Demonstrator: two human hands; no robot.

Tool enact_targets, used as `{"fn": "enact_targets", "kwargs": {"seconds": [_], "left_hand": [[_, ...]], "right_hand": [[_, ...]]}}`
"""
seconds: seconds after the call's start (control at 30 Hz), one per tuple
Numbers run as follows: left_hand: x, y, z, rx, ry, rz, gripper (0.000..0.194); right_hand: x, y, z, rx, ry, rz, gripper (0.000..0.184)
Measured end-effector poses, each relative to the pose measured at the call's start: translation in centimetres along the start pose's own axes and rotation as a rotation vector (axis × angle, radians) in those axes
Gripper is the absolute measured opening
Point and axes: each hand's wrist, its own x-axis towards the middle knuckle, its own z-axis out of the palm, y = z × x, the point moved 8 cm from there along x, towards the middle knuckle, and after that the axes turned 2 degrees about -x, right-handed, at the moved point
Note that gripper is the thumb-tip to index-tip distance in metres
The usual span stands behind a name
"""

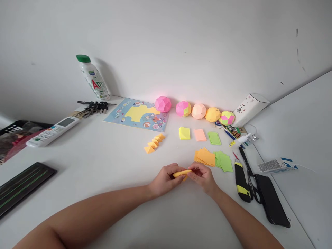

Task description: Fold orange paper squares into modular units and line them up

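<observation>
Both hands meet over the white table, pinching one folded orange paper piece. My left hand grips its left end between thumb and fingers. At the right end, the thumb and fingertips of my right hand close on the same paper. Just beyond my right hand lie loose orange paper sheets and green paper sheets. A slanting row of folded orange pieces rests farther off to the left. Small pads in yellow, peach and green lie behind the loose sheets.
Several faceted paper balls line the wall beside a blue picture sheet. To the left are a bottle, keys, a remote and a dark tablet-like slab. Rightward lie a utility knife, scissors, a glue bottle and a black case.
</observation>
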Motion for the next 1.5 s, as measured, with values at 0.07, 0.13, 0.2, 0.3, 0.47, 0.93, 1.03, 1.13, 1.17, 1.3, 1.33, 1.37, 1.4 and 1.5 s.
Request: {"fn": "enact_targets", "kwargs": {"seconds": [0.07,0.13,0.2,0.3,0.47,0.93,1.03,1.13,1.17,1.3,1.33,1.37,1.4,1.5], "left_hand": [[0.0,-0.1,0.0,0.006,0.001,0.009,0.025],[0.0,-0.2,0.0,0.012,0.003,0.017,0.025],[0.0,-0.3,0.1,0.018,-0.003,0.016,0.026],[0.0,-0.3,0.2,0.028,-0.012,0.013,0.027],[0.0,-0.1,0.2,0.045,-0.027,0.021,0.028],[-0.1,-0.2,0.4,0.052,-0.057,0.008,0.031],[-0.1,-0.3,0.4,0.052,-0.058,0.008,0.032],[-0.1,-0.3,0.3,0.050,-0.051,0.009,0.030],[-0.1,-0.3,0.3,0.049,-0.048,0.008,0.030],[-0.2,-0.2,0.3,0.034,-0.059,0.001,0.027],[-0.2,-0.2,0.4,0.028,-0.059,0.002,0.027],[-0.2,-0.1,0.4,0.023,-0.060,0.004,0.027],[-0.2,-0.1,0.4,0.020,-0.058,0.004,0.027],[-0.2,-0.2,0.4,-0.007,-0.036,-0.008,0.026]], "right_hand": [[0.1,-0.1,0.0,0.003,-0.012,-0.014,0.012],[0.1,-0.1,0.0,0.000,-0.013,-0.006,0.013],[0.1,-0.1,-0.1,-0.013,-0.011,0.015,0.015],[0.2,-0.3,0.0,-0.017,-0.018,0.028,0.015],[0.2,-0.7,0.2,-0.010,-0.027,0.021,0.014],[0.2,-0.5,0.3,0.021,-0.048,0.062,0.014],[0.2,-0.5,0.3,0.003,-0.054,0.049,0.014],[0.1,-0.5,0.2,-0.021,-0.053,0.034,0.016],[0.1,-0.5,0.1,-0.034,-0.052,0.032,0.018],[-0.4,-0.9,0.4,-0.081,-0.052,-0.010,0.023],[-0.5,-1.2,0.5,-0.093,-0.052,-0.045,0.023],[-0.6,-1.5,0.6,-0.117,-0.047,-0.087,0.023],[-0.7,-1.8,0.7,-0.157,-0.038,-0.129,0.023],[-0.8,-2.5,0.8,-0.296,0.014,-0.212,0.011]]}}
